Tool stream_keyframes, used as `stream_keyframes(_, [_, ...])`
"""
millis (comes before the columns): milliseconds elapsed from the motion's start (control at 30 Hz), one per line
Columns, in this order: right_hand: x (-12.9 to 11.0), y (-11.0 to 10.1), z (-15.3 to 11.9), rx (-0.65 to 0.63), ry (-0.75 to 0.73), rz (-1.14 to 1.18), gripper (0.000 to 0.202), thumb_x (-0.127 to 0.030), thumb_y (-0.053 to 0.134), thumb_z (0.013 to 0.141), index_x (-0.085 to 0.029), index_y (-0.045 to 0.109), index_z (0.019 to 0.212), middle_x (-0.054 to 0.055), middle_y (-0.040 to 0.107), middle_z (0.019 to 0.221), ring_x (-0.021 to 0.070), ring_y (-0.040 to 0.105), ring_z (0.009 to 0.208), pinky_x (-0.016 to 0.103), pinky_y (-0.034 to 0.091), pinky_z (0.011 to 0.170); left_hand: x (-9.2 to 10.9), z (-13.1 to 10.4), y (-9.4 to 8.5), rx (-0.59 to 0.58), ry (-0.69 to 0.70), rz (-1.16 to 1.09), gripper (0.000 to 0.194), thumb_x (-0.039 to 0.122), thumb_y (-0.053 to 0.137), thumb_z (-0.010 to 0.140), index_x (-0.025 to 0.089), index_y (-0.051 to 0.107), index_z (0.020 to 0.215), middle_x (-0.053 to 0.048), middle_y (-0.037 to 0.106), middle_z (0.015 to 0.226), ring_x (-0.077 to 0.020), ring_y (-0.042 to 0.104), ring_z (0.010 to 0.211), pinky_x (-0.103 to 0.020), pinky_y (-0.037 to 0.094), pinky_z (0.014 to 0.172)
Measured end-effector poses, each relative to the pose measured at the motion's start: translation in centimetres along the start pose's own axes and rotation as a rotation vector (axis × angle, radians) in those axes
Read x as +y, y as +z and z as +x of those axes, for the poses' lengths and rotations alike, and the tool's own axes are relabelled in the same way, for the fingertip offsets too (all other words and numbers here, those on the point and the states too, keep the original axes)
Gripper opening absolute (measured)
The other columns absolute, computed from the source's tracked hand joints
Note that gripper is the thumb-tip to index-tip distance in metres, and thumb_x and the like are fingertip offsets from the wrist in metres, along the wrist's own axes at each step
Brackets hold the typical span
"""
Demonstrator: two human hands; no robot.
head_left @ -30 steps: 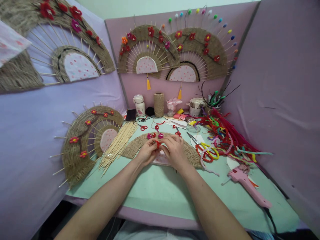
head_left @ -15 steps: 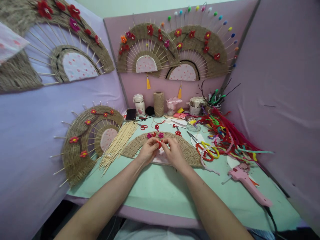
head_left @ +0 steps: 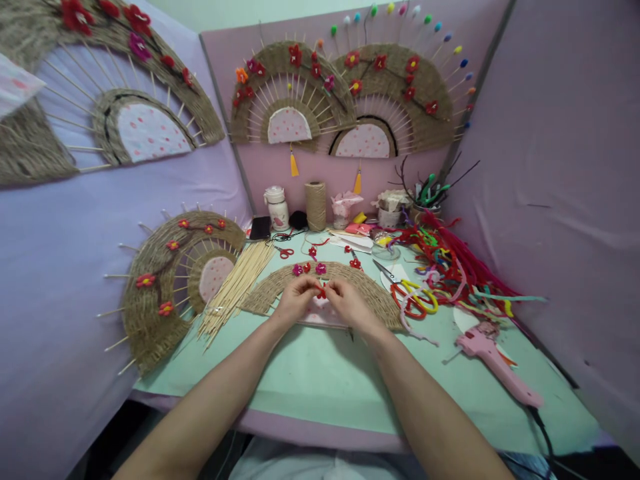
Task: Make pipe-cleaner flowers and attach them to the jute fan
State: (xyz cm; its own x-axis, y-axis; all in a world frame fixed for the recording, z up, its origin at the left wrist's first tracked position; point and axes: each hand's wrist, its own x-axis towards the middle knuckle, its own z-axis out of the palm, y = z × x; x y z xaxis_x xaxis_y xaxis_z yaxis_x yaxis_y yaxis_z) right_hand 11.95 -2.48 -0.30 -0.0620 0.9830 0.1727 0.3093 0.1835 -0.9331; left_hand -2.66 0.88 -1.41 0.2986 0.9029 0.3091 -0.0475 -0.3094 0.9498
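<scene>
Between my left hand [head_left: 296, 299] and my right hand [head_left: 350, 303] is a small red pipe-cleaner flower [head_left: 321, 291], pinched by the fingertips of both. Beneath them a twine-wrapped half-round fan [head_left: 265, 291] lies on the table, its spotted white centre partly covered by my hands. Along the fan's upper edge sit a purple flower [head_left: 321, 268], a red flower [head_left: 307, 267] and another purple flower [head_left: 298, 269]. More red flowers, one of them the red flower [head_left: 355, 264], lie at or beyond its far edge.
Thin bamboo sticks [head_left: 235, 287] are piled on the left. To the right lie scissors [head_left: 405, 293], tangled pipe cleaners [head_left: 450, 260] and a pink glue gun [head_left: 497, 367] with a cord. A twine roll [head_left: 315, 207] and white bottle [head_left: 277, 208] stand behind. Finished fans [head_left: 150, 327] rest against the walls.
My fingers have shifted slightly around the red flower, which now shows more openly between them. The camera view has moved a little, and the fan remains in place.
</scene>
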Motion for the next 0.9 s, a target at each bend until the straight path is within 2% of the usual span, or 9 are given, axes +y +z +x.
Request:
stream_keyframes(133, [0.6, -0.5, -0.1, -0.160, 0.235, 0.309, 0.020, -0.035, 0.056, 0.071, -0.017, 0.057, 0.062, -0.004, 0.046, 0.050, 0.0089, 0.036, 0.046, 0.021, 0.024, 0.046, 1.1, -0.2, -0.5, -0.132, 0.159, 0.182, 0.007, 0.016, 0.064, 0.068, 0.021, 0.069, 0.066, -0.005, 0.062, 0.069, -0.0173, 0.050, 0.072, -0.030, 0.037, 0.076])
stream_keyframes(233, [0.7, -1.0, -0.1, -0.227, 0.261, 0.453, 0.023, -0.039, 0.060, 0.070, -0.017, 0.059, 0.064, -0.003, 0.050, 0.052, 0.0093, 0.040, 0.048, 0.022, 0.028, 0.047, 1.6, -0.3, -0.6, -0.113, 0.170, 0.161, 0.004, 0.018, 0.066, 0.067, 0.021, 0.070, 0.068, -0.006, 0.062, 0.070, -0.0181, 0.050, 0.076, -0.030, 0.037, 0.078])
stream_keyframes(300, [0.4, -1.5, 0.0, -0.203, 0.169, 0.408, 0.025, -0.041, 0.057, 0.074, -0.017, 0.063, 0.072, 0.001, 0.060, 0.064, 0.0121, 0.049, 0.058, 0.024, 0.037, 0.055, 1.5, -0.3, -0.5, -0.042, 0.083, 0.041, 0.002, 0.021, 0.067, 0.067, 0.019, 0.067, 0.069, -0.004, 0.060, 0.070, -0.0164, 0.051, 0.073, -0.029, 0.038, 0.074])
stream_keyframes(367, [-0.2, -2.0, 0.1, -0.094, 0.025, 0.281, 0.026, -0.040, 0.051, 0.080, -0.018, 0.065, 0.085, 0.004, 0.065, 0.084, 0.0156, 0.056, 0.076, 0.028, 0.041, 0.070, 1.4, -0.2, -0.4, 0.018, -0.055, -0.171, 0.011, 0.025, 0.070, 0.066, 0.018, 0.063, 0.070, -0.001, 0.058, 0.068, -0.0130, 0.051, 0.067, -0.026, 0.039, 0.067])
stream_keyframes(467, [-1.2, -2.4, -0.1, 0.046, -0.217, 0.071, 0.024, -0.032, 0.047, 0.085, -0.022, 0.062, 0.100, 0.005, 0.062, 0.105, 0.0174, 0.053, 0.098, 0.031, 0.038, 0.086, 1.3, -0.2, -0.2, -0.009, -0.255, -0.478, 0.023, 0.028, 0.075, 0.062, 0.016, 0.058, 0.072, 0.001, 0.056, 0.065, -0.0090, 0.050, 0.061, -0.022, 0.039, 0.063])
stream_keyframes(567, [-1.9, -2.3, -0.6, 0.043, -0.401, -0.148, 0.019, -0.027, 0.053, 0.083, -0.025, 0.061, 0.099, 0.004, 0.060, 0.106, 0.0183, 0.050, 0.104, 0.032, 0.035, 0.090, 1.3, -0.3, 0.1, -0.062, -0.357, -0.614, 0.026, 0.026, 0.077, 0.060, 0.015, 0.058, 0.073, 0.001, 0.056, 0.067, -0.0084, 0.052, 0.061, -0.022, 0.040, 0.064])
stream_keyframes(700, [-2.0, -1.8, -0.9, 0.060, -0.454, -0.362, 0.010, -0.026, 0.051, 0.085, -0.023, 0.060, 0.086, 0.004, 0.061, 0.091, 0.0197, 0.049, 0.097, 0.034, 0.033, 0.087, 1.2, -0.6, 0.5, -0.081, -0.384, -0.678, 0.025, 0.024, 0.077, 0.060, 0.015, 0.058, 0.074, -0.002, 0.061, 0.081, -0.0087, 0.054, 0.066, -0.023, 0.040, 0.067])
stream_keyframes(900, [-1.6, -1.4, -0.6, 0.075, -0.422, -0.444, 0.010, -0.023, 0.049, 0.085, -0.020, 0.055, 0.077, 0.004, 0.059, 0.084, 0.0195, 0.047, 0.089, 0.032, 0.033, 0.080, 0.2, -0.5, 0.6, -0.045, -0.298, -0.583, 0.026, 0.027, 0.076, 0.062, 0.015, 0.057, 0.076, 0.000, 0.058, 0.070, -0.0087, 0.052, 0.063, -0.022, 0.038, 0.063])
